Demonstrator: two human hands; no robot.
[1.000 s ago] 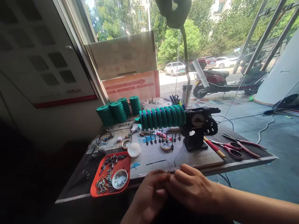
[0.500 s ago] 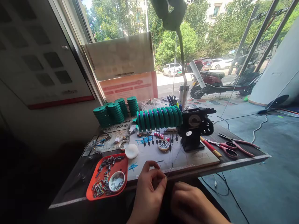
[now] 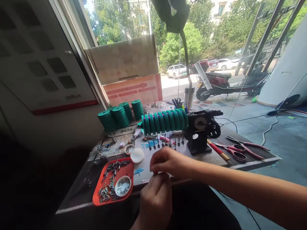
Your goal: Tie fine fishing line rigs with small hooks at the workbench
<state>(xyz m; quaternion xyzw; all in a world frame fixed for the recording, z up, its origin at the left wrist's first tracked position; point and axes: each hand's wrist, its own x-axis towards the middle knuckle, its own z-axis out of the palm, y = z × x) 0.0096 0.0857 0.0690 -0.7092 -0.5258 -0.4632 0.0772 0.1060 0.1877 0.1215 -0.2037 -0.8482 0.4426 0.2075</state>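
Both hands pinch together over the tabletop's near edge.
The right hand [image 3: 171, 163] and left hand [image 3: 155, 199] meet with narrow grips; whatever they hold is too small to make out. Just left lies the red tray [image 3: 112, 185]; beyond hang the green spools [image 3: 165, 120] on the black winder [image 3: 200, 131], with red scissors [image 3: 237, 151] far right.

A dark table [image 3: 251, 159] stands against a big window [image 3: 216, 48] with daylight, trees [image 3: 177, 44], parked cars [image 3: 176, 71] and a scooter [image 3: 223, 81] outside. A white wall [image 3: 35, 64] with a red stripe is left; grey floor [image 3: 283, 134] right.
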